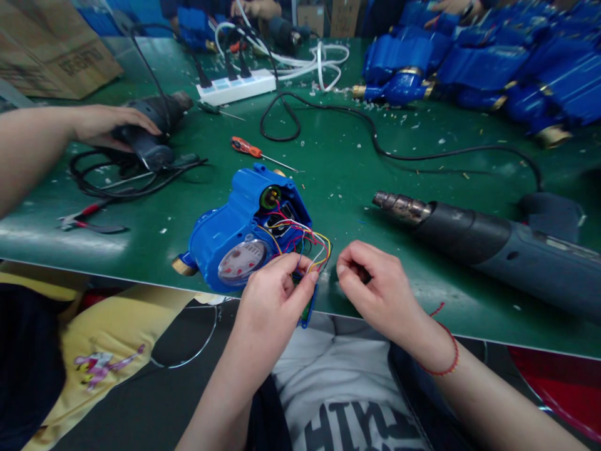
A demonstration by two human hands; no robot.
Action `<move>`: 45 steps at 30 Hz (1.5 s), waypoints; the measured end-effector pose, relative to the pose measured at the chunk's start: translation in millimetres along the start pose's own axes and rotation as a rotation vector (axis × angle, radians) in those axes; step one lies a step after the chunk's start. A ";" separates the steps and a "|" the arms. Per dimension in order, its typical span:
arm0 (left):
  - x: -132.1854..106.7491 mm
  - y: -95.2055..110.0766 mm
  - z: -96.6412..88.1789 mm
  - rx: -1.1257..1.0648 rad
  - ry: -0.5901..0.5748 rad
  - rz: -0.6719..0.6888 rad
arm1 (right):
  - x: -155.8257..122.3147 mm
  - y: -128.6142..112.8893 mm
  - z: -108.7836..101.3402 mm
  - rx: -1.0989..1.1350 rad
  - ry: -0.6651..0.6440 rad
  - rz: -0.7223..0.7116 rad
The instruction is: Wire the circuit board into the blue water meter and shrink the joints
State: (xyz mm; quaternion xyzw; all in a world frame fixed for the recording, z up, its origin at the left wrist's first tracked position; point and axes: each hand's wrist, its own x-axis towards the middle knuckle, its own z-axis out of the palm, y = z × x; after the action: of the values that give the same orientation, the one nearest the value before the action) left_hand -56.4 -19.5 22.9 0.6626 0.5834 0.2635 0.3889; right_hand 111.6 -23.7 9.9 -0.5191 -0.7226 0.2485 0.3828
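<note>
A blue water meter (244, 213) lies at the table's front edge with its housing open and its round dial facing up. Thin coloured wires (322, 241) run out of it in a loop. My left hand (282, 285) pinches these wires between thumb and fingers, just right of the dial. Under those fingers a narrow green circuit board with a blue edge (307, 308) partly shows; the rest is hidden. My right hand (370, 272) is closed a little to the right, its fingertips pressed together. Whatever it may hold cannot be made out.
At right lies a large heat gun (469, 235), its cord crossing the table. An orange screwdriver (246, 147) and red-handled cutters (91, 216) lie further left. A co-worker's hand (115, 125) rests on another heat gun (153, 128). Behind are a power strip (237, 88) and several blue meters (488, 66).
</note>
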 end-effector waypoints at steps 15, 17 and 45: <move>0.1 1.3 0.1 -0.021 -0.018 0.009 | -1.3 3.4 13.9 -0.021 -0.043 -0.104; 0.5 2.9 0.0 -0.021 -0.019 0.015 | -2.9 5.1 15.4 -0.095 -0.050 -0.120; 4.2 5.2 0.0 -0.043 -0.010 0.031 | 5.8 -5.1 12.0 0.085 -0.051 0.126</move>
State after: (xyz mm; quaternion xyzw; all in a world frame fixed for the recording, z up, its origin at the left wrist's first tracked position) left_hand -52.7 -15.4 26.8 0.6645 0.5652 0.2786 0.4018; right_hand 98.0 -19.5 8.5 -0.5403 -0.6869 0.3159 0.3694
